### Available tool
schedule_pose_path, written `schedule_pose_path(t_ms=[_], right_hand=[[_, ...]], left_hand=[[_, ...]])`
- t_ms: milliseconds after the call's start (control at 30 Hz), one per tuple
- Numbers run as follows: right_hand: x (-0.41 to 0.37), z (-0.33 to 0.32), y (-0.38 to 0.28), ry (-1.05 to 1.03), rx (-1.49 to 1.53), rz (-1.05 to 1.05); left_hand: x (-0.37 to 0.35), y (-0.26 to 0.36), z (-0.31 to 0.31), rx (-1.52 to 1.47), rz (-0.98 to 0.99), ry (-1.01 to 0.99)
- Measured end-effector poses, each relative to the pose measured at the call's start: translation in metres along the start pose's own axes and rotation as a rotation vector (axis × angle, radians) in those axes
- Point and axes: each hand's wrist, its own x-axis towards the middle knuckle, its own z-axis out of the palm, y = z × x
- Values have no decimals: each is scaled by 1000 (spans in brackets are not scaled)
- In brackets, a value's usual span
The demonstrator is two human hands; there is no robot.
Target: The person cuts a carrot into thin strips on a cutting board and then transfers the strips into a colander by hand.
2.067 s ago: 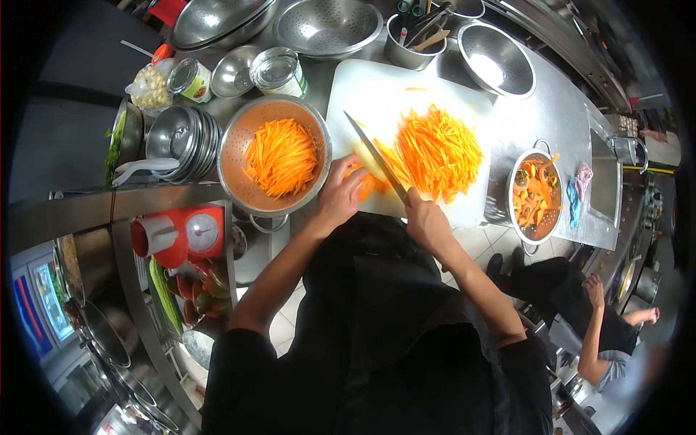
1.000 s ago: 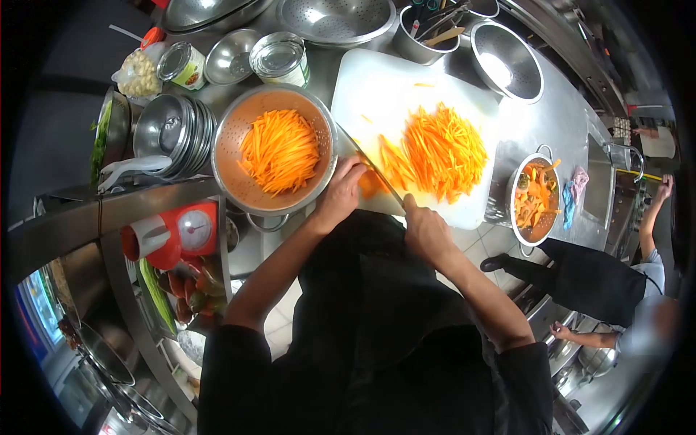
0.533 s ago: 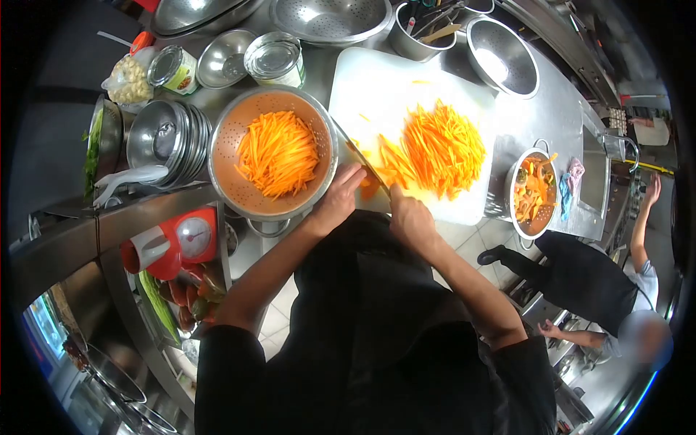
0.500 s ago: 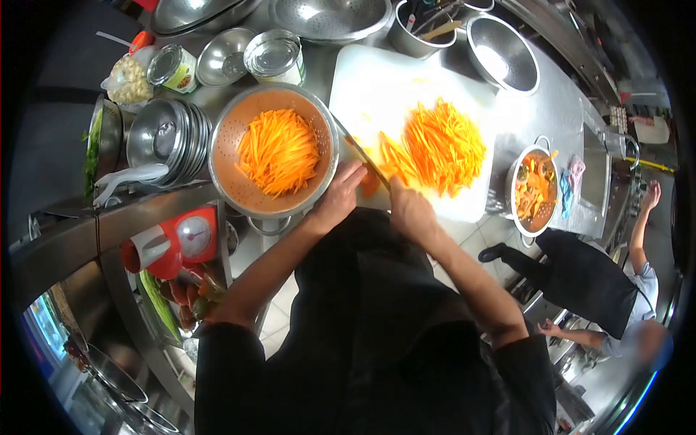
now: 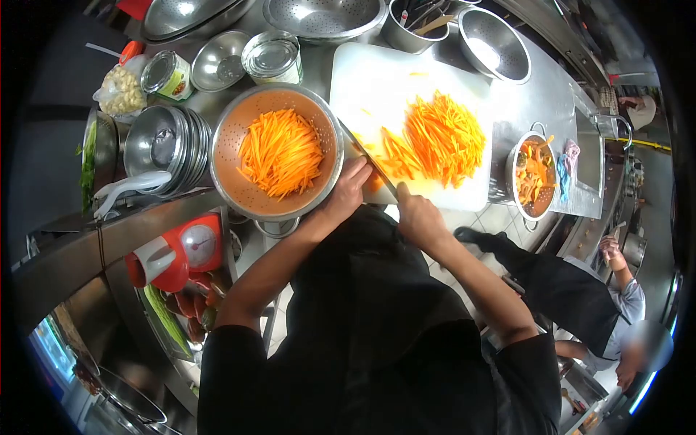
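Note:
My right hand [image 5: 418,216] grips the handle of a long knife [image 5: 368,159] whose blade lies slanted across the near left part of the white cutting board [image 5: 384,80]. My left hand [image 5: 348,190] presses down on a small stack of carrot slices [image 5: 373,181] right beside the blade. A heap of carrot strips [image 5: 438,139] lies on the board to the right of the knife. A metal colander [image 5: 233,138] to the left of the board holds more carrot strips [image 5: 281,152].
Stacked steel bowls [image 5: 165,141], tins [image 5: 274,59] and empty colanders [image 5: 322,14] crowd the far counter. A small pot of carrot peelings [image 5: 534,174] stands right of the board. A red scale [image 5: 181,246] sits on a lower shelf. Another person [image 5: 580,297] works at the right.
My right hand and knife have kept chopping at the same spot on the board. The person at the right has moved and lowered a raised arm.

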Motion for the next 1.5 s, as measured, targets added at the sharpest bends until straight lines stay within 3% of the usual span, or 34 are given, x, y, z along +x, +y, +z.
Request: schedule_pose_path(t_ms=[67, 200, 333, 467, 933, 1100, 1200, 1367, 1500], right_hand=[[17, 14, 1, 96, 60, -11], [-3, -17, -14, 51, -9, -10], [10, 18, -7, 122, 72, 0], [1, -8, -15, 96, 50, -21], [12, 16, -18, 126, 142, 14], [-12, 0, -26, 85, 146, 22], [10, 27, -25, 157, 203, 18], [4, -5, -27, 45, 121, 23], [5, 24, -28, 118, 169, 71]], left_hand=[[2, 3, 1, -9, 15, 49], [7, 6, -4, -59, -8, 32], [4, 6, -4, 25, 1, 29], [7, 8, -9, 11, 15, 30], [5, 11, -6, 61, 14, 121], [4, 12, -10, 55, -23, 62], [0, 10, -10, 58, -33, 49], [3, 13, -13, 93, -36, 21], [-5, 8, -5, 54, -90, 71]])
